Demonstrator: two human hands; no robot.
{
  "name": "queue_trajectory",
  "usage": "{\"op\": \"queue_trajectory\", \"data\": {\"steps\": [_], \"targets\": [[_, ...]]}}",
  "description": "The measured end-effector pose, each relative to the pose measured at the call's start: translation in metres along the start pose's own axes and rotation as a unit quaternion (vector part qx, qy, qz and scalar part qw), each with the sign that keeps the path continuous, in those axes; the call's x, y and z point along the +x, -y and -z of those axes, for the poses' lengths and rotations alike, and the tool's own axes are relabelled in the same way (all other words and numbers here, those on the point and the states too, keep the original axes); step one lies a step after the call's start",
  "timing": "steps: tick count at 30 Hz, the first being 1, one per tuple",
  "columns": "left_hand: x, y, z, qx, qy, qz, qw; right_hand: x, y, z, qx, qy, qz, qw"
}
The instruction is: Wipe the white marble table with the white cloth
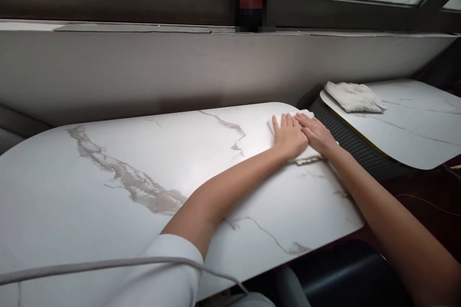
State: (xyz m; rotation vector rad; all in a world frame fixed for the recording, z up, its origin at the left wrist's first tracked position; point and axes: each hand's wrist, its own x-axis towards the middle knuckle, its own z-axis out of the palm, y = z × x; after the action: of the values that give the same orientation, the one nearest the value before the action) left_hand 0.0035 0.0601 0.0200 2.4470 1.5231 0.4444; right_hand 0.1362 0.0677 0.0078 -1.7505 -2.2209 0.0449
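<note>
Both palms press down on a folded white cloth (308, 159) near the far right corner of the white marble-patterned table (209, 153). My left hand (290, 136) lies flat on it with fingers stretched forward. Close beside it, my right hand (317, 134) also rests flat, its fingertips angled left and touching or nearly touching the left hand. The cloth shows around the fingers and below the palms; the rest of it is hidden under them.
A second white marble-patterned table (414, 124) stands to the right, across a gap with dark ribbed seating (345, 139). On it lies another folded white cloth (355, 97). A wall (162, 62) and window frame run behind. A grey cord (108, 265) crosses the lower left.
</note>
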Motion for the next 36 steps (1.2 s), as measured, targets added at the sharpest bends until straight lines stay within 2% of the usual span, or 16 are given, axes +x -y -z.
{"op": "queue_trajectory", "data": {"steps": [4,7,12,14,16,19,22,26,29,33,36], "targets": [[0.043,0.030,-0.001,0.025,-0.027,0.003,0.999,0.059,-0.004,-0.012,0.037,0.006,0.010,0.999],[0.061,0.043,0.000,0.031,-0.030,0.000,0.999,0.080,-0.007,-0.019,0.058,-0.001,-0.001,0.998],[0.065,0.044,-0.003,0.039,-0.031,-0.010,0.999,0.080,-0.021,-0.019,0.154,-0.032,-0.002,0.988],[0.060,0.041,-0.004,0.043,-0.022,-0.018,0.999,0.071,-0.024,-0.016,0.150,-0.036,0.001,0.988],[0.050,0.036,-0.004,0.048,-0.016,-0.028,0.998,0.056,-0.022,-0.012,0.101,-0.029,0.000,0.995],[0.023,0.024,-0.004,0.054,-0.005,-0.064,0.997,0.017,-0.010,-0.006,0.015,-0.009,-0.010,1.000],[-0.022,0.009,0.000,0.057,0.009,-0.110,0.992,-0.041,0.007,0.002,-0.035,-0.001,0.007,0.999],[-0.099,-0.005,0.013,0.045,0.036,-0.162,0.985,-0.125,0.041,0.020,-0.093,-0.013,0.097,0.991],[-0.155,-0.003,0.029,0.023,0.071,-0.205,0.976,-0.172,0.076,0.035,-0.139,-0.009,0.175,0.975],[-0.204,0.010,0.049,-0.005,0.113,-0.211,0.971,-0.199,0.123,0.039,-0.133,-0.007,0.208,0.969],[-0.212,0.025,0.057,-0.027,0.124,-0.177,0.976,-0.191,0.140,0.028,-0.092,0.004,0.207,0.974]]}}
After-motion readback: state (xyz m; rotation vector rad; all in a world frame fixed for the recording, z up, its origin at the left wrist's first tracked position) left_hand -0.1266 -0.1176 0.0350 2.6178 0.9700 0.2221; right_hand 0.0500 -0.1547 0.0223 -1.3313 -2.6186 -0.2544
